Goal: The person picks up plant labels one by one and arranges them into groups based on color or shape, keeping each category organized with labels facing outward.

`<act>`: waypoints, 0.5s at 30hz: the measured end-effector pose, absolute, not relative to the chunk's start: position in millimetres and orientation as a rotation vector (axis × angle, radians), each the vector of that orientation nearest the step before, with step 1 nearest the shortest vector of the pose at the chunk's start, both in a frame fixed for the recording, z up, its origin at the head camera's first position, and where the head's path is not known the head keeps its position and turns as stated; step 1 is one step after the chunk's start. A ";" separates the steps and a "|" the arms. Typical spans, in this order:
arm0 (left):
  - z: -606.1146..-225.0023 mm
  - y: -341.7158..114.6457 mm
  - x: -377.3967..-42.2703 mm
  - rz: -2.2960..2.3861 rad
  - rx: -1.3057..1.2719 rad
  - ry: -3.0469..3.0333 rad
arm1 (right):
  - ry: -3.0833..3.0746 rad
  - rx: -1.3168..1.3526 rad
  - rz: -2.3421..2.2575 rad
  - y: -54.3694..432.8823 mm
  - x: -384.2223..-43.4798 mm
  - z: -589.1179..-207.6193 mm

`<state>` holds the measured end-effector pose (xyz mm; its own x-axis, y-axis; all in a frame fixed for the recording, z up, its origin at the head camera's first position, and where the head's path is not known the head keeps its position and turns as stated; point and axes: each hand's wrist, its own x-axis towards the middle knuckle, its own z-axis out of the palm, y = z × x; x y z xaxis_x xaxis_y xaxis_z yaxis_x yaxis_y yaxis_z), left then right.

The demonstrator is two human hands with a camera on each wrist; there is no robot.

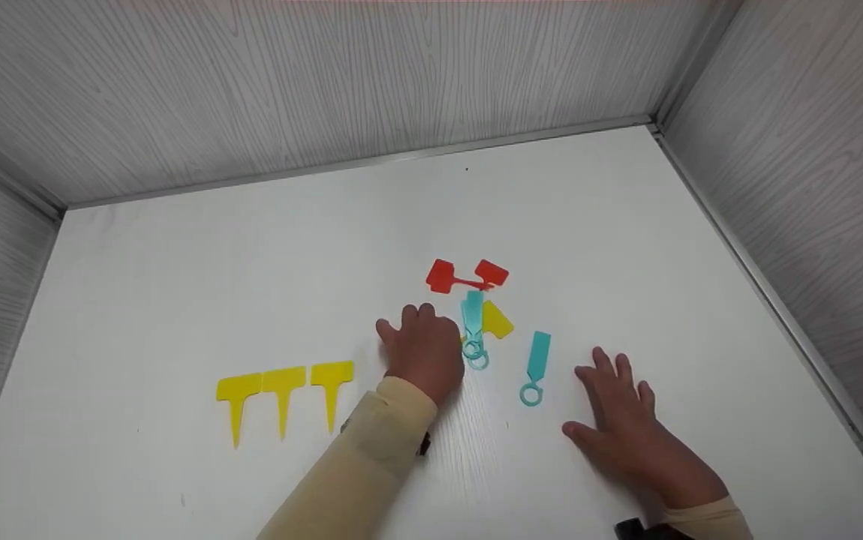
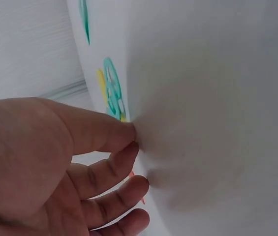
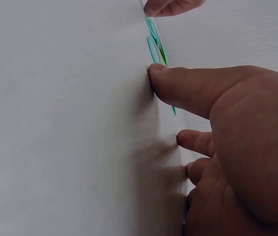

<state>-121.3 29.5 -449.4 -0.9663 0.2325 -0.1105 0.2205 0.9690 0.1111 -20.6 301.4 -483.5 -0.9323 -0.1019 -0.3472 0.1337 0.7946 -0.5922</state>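
My left hand [image 1: 424,352] is low over the table beside a small pile of plant labels. Its thumb and forefinger [image 2: 124,157] come together at the tips, pinching the stem of a yellow plant label [image 1: 498,321] that runs in under the hand; the grip itself is hidden from above. Two overlapping teal ring tags [image 1: 474,315] lie across that label. To their right lies a single teal ring tag [image 1: 539,356]. My right hand [image 1: 623,420] rests beyond it, fingers spread, fingertips down at the tabletop, holding nothing.
Three yellow T-shaped labels [image 1: 284,379] stand in a row at the left, stems towards me. Red labels [image 1: 441,276] lie just behind the pile. Grey wood-grain panels [image 1: 311,82] wall the white table [image 1: 251,255] at the back and sides.
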 end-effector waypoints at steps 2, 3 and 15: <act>-448.4 28.1 -122.1 0.167 0.321 2.975 | 2.614 0.024 -0.903 300.5 -20.6 -484.0; -447.8 27.8 -122.0 0.174 0.311 2.970 | 2.612 0.024 -0.905 300.2 -20.5 -484.1; -446.6 34.9 -115.5 0.176 0.339 3.054 | 2.604 0.021 -0.898 298.8 -19.0 -481.0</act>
<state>-115.5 34.9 -446.6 -0.9737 0.2219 -0.0507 0.2146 0.9692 0.1205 -19.0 298.8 -481.0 -0.9259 -0.1091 -0.3616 0.1370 0.7953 -0.5906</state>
